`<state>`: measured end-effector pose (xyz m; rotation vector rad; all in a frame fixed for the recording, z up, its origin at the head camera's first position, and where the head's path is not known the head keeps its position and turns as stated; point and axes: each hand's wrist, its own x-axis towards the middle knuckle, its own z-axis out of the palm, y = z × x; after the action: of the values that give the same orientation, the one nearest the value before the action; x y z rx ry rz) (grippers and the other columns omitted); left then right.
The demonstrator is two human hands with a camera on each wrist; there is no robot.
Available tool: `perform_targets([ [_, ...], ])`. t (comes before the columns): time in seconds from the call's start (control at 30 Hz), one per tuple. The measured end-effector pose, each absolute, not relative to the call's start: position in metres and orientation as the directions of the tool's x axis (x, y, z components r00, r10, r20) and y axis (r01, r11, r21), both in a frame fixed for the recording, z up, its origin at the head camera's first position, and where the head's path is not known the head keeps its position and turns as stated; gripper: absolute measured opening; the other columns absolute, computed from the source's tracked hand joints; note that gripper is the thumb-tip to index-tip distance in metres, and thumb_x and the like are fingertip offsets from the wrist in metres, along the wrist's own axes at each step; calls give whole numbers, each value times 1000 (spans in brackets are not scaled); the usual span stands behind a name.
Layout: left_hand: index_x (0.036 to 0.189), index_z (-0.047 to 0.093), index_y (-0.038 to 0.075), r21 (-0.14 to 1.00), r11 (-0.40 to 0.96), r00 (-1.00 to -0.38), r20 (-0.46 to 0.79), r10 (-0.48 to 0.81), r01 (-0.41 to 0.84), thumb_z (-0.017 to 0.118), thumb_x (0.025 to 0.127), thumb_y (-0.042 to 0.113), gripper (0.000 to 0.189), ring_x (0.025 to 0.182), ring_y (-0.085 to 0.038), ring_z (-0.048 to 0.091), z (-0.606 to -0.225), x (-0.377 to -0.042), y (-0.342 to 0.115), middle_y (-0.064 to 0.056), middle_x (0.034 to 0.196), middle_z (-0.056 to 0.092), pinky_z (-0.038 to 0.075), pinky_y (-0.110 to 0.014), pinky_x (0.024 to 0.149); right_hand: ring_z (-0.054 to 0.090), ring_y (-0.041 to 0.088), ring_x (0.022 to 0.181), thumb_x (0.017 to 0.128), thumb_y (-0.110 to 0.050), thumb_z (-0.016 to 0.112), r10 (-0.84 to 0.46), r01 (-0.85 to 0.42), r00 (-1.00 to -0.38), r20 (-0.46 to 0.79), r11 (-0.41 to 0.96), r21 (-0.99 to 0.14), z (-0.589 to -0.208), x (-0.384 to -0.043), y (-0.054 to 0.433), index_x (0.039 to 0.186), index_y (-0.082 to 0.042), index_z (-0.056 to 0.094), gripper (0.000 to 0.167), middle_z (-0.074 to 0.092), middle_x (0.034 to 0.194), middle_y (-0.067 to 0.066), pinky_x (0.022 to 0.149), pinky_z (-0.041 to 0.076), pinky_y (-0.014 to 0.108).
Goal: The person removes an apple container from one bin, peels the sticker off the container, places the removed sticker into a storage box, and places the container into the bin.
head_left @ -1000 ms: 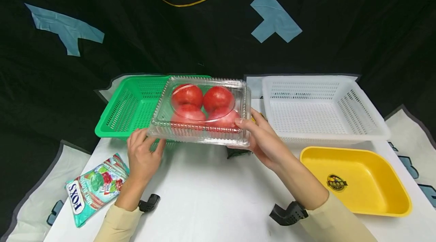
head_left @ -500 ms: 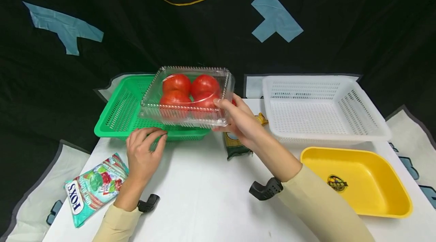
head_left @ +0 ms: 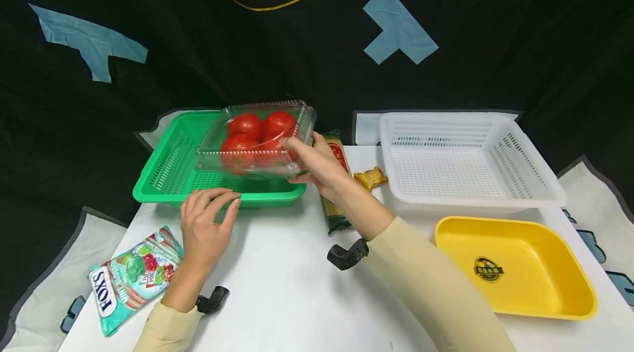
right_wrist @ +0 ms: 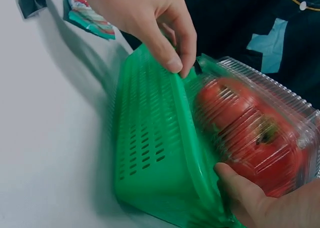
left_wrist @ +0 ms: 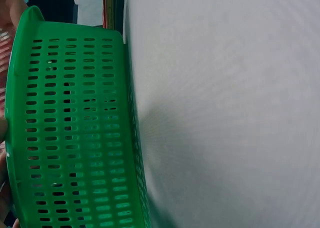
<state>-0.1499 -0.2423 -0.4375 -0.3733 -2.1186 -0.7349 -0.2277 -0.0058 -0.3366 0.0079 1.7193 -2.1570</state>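
Observation:
My right hand (head_left: pixel 324 168) grips the right end of a clear plastic clamshell box (head_left: pixel 208 162) holding several red tomatoes (right_wrist: pixel 267 153). The box is tilted and lies over the green basket (head_left: pixel 165 176), partly inside its opening in the right wrist view. My left hand (head_left: pixel 205 225) pinches the front rim of that basket between thumb and fingers, as the right wrist view also shows. In the left wrist view, the slotted side of the green basket (left_wrist: pixel 75 118) fills the left half, and only slivers of the hands appear at the edge.
A Fox's candy bag (head_left: pixel 136 278) lies at the left. Behind my right hand lie a green and red packet (head_left: pixel 337 220) and a small yellow wrapped snack (head_left: pixel 371 177). A white basket (head_left: pixel 475 198) and a yellow tray (head_left: pixel 545 311) stand at the right.
My right hand has carried the tomato box leftward and over the green basket, uncovering the packet and the yellow snack. The left hand has stayed at the rim.

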Motion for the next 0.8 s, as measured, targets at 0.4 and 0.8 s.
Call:
perform_targets([
  [0.4, 91, 77, 10, 367, 784, -590, 807, -2, 500, 78, 77, 9, 14, 98, -34, 55, -436, -144, -245, -7, 98, 68, 30, -55, 98, 55, 32, 105, 77, -41, 74, -251, 281, -931, -265, -27, -959, -344, -232, -40, 153, -18, 11, 101, 38, 135, 13, 74, 54, 51],
  [0.8, 92, 77, 9, 366, 775, -584, 812, 4, 514, 78, 79, 10, 13, 100, -36, 55, -437, -149, -239, -8, 99, 68, 26, -54, 104, 55, 30, 104, 77, -44, 72, -233, 283, -929, -289, 60, -957, -352, -234, -54, 152, -13, 11, 102, 43, 131, 14, 74, 54, 50],
])
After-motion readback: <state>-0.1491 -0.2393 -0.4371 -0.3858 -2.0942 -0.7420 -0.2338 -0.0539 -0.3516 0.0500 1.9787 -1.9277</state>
